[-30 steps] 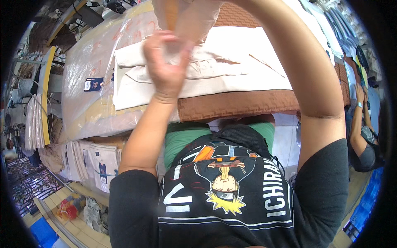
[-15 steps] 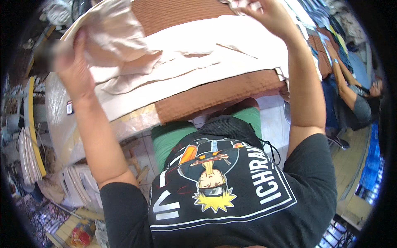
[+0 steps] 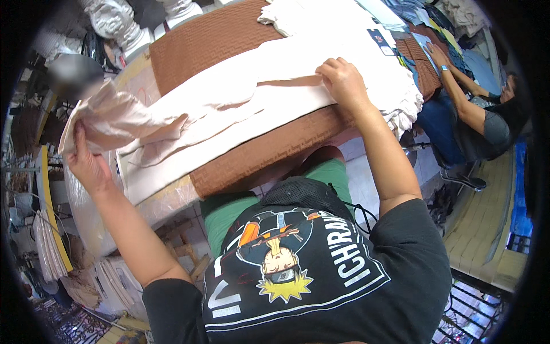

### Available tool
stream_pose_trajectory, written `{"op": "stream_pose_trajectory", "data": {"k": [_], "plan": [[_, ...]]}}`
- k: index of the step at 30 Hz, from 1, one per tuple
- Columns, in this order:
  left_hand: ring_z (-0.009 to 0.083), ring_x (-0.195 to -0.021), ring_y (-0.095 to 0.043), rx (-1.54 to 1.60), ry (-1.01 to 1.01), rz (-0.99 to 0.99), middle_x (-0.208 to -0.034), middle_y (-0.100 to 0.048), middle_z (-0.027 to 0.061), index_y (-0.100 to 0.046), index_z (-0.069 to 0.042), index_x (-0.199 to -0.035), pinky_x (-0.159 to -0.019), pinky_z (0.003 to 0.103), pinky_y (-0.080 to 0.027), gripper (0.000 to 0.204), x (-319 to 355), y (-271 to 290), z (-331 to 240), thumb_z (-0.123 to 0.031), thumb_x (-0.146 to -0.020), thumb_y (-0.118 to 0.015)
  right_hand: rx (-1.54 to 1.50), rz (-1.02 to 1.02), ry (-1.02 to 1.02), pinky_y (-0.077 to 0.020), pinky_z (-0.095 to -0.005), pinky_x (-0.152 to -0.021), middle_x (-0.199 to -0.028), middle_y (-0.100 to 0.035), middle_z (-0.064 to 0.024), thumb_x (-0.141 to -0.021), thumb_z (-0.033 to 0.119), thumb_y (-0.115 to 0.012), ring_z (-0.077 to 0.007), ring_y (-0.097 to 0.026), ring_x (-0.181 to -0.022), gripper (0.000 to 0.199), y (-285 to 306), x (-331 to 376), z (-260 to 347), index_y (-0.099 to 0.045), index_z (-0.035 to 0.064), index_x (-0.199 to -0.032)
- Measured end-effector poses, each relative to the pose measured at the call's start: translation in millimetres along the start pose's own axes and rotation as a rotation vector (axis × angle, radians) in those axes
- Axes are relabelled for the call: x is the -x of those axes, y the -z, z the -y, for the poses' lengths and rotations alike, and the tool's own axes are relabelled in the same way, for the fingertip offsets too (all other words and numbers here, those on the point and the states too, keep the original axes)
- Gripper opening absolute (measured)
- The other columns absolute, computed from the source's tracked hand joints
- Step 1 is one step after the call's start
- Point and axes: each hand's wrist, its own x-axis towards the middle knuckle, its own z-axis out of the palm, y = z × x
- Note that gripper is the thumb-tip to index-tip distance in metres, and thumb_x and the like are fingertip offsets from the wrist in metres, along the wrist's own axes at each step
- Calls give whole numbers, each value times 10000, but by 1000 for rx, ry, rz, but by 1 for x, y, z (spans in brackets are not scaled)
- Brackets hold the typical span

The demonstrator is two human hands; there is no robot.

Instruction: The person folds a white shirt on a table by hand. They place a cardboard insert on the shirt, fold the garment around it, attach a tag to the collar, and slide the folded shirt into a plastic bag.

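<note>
Pale cloth: a long, cream-white piece (image 3: 223,80) lying lengthwise across the table, its left end raised and crumpled, its middle rumpled into folds.
Left hand: closed on the raised left end (image 3: 89,163), thumb laid over the fabric (the far fingers are hidden behind it).
Right hand: fingertips drawn together (image 3: 346,85), pinching the cloth along a fold toward its right part.
Brown cover: textured fabric (image 3: 215,43) under the pale cloth, showing beyond it and along the near edge.
White garments: a bunched pile (image 3: 398,94) just beside the right hand, ruffled at its near edge.
Tag: dark, rectangular (image 3: 378,41), on the white fabric beyond the right hand.
Plastic sheet: clear and creased (image 3: 91,206), over the table's left end.
Co-worker: a person at right (image 3: 484,117), with hands on blue fabric (image 3: 425,49) and a band on one wrist.
White forms: pale, sculpted shapes (image 3: 112,23) beyond the table's far left.
Yellow-edged board: upright at far left (image 3: 51,212), near hanging pale bundles (image 3: 46,246).
</note>
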Motion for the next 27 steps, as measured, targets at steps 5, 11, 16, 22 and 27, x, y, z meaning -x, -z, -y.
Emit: {"op": "stream_pose_trajectory", "data": {"k": [5,11,16,22,27], "plan": [[215,-1131,-539,-19,-11,-19,-1216,-582,126,-598,54,-1131,-1029,355,-378,282,-9,34,-3,-80,-882,-604,122,-243,-30,-459,-364,-690,-826,-613,-17,-717,61,-590,-234,-579,-827,93,28,-6,-33,-646,122,-758],[226,-1172,-514,68,32,65,-1239,-573,109,-580,11,-1184,-1036,368,-371,292,-30,62,15,-73,-905,-559,177,-116,-190,-464,-369,-819,-1011,-633,-73,-754,62,-556,-250,-575,-983,162,15,33,-46,-683,113,-840],[221,-1154,-523,76,93,149,-1244,-569,81,-592,-9,-1169,-1019,365,-388,276,-38,60,16,-85,-906,-559,54,-188,-225,-452,-390,-856,-1076,-617,-95,-749,100,-625,-274,-557,-1034,230,23,27,-26,-658,121,-976],[218,-1096,-555,-232,49,418,-1186,-586,125,-582,23,-1169,-965,338,-429,321,-23,30,30,-85,-867,-599,-502,-4,-87,-461,-368,-895,-1114,-598,-105,-770,245,-707,-279,-556,-1058,346,34,-2,47,-622,95,-1070],[137,-942,-585,-558,168,696,-1010,-643,43,-631,-22,-1088,-861,266,-449,439,46,-81,31,32,-692,-451,-905,99,-53,-440,-364,-917,-1228,-564,-91,-756,272,-741,-229,-548,-1106,563,39,-35,121,-531,112,-1253]]}}
